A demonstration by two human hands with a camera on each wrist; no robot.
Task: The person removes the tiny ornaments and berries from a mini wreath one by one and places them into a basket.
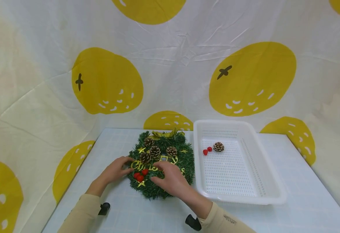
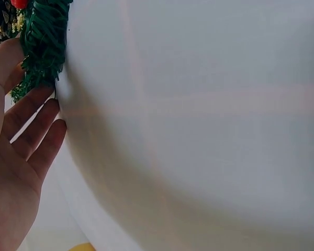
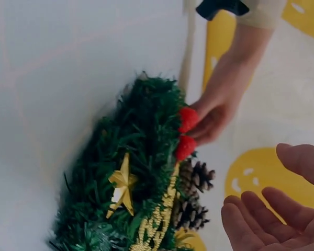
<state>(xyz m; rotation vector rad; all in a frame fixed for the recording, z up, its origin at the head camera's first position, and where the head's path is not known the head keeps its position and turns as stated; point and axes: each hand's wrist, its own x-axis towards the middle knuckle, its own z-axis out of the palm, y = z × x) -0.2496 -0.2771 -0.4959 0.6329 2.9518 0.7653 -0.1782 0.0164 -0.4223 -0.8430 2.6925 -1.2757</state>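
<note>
A green Christmas wreath (image 1: 187, 163) lies on the table, decorated with pine cones (image 1: 154, 151), gold lettering, gold stars (image 3: 123, 184) and a gold bow (image 1: 164, 134) at its far edge. A cluster of red berries (image 1: 140, 178) sits at its near left. My left hand (image 1: 116, 170) holds the wreath's left edge; in the left wrist view, the greenery (image 2: 44, 44) lies between thumb and fingers. Over the wreath's near right part hovers my right hand (image 1: 173, 178), its fingers loosely bent around nothing. The right wrist view shows that hand (image 3: 275, 214) apart from the greenery.
A white perforated plastic basket (image 1: 264, 158) stands right of the wreath. Inside it are a pine cone (image 1: 218, 146) and two red berries (image 1: 205, 152) near its left wall. A white curtain with yellow fruit prints (image 1: 184, 81) hangs behind the table (image 1: 138, 216) and along its sides.
</note>
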